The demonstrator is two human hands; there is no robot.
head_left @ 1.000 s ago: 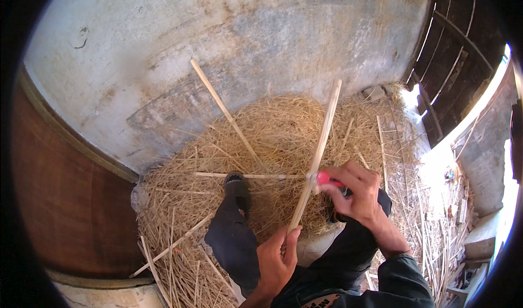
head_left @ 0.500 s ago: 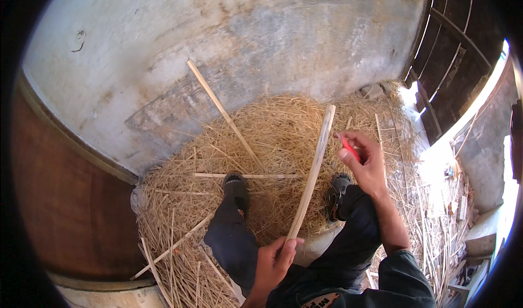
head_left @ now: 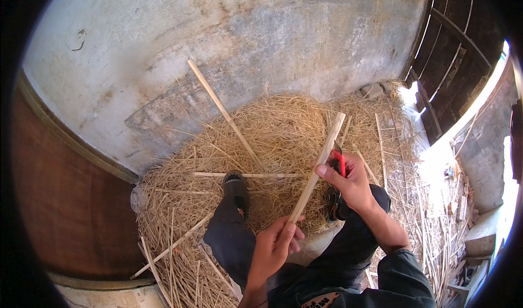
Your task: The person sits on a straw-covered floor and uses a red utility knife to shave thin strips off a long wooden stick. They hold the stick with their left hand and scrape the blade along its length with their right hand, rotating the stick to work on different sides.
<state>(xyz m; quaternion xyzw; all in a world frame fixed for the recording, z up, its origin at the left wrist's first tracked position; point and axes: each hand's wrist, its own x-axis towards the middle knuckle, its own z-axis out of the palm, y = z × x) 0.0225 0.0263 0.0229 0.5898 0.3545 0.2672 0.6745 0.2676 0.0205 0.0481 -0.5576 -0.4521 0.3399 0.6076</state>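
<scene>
A pale, narrow wooden strip, perhaps split bamboo (head_left: 313, 183), slants up and away in front of me. My left hand (head_left: 272, 247) is closed round its near end, with the thumb along the strip. My right hand (head_left: 353, 183) grips a red-handled knife (head_left: 339, 162), and its thumb presses against the strip's upper part. The small dark blade lies close to the strip's right side; whether its edge touches the wood I cannot tell.
Straw-like shavings (head_left: 283, 122) cover the floor round my feet. One strip (head_left: 223, 112) leans on the stained wall (head_left: 229, 41); others lie by my shoes. A brown panel (head_left: 76, 193) stands left, dark planks (head_left: 452, 46) at far right, with a sunlit pile of thin sticks (head_left: 436, 242) below.
My right hand has come down and left, bringing the knife against the strip and the thumb onto it. The left hand has risen slightly, and the strip's top has shifted right.
</scene>
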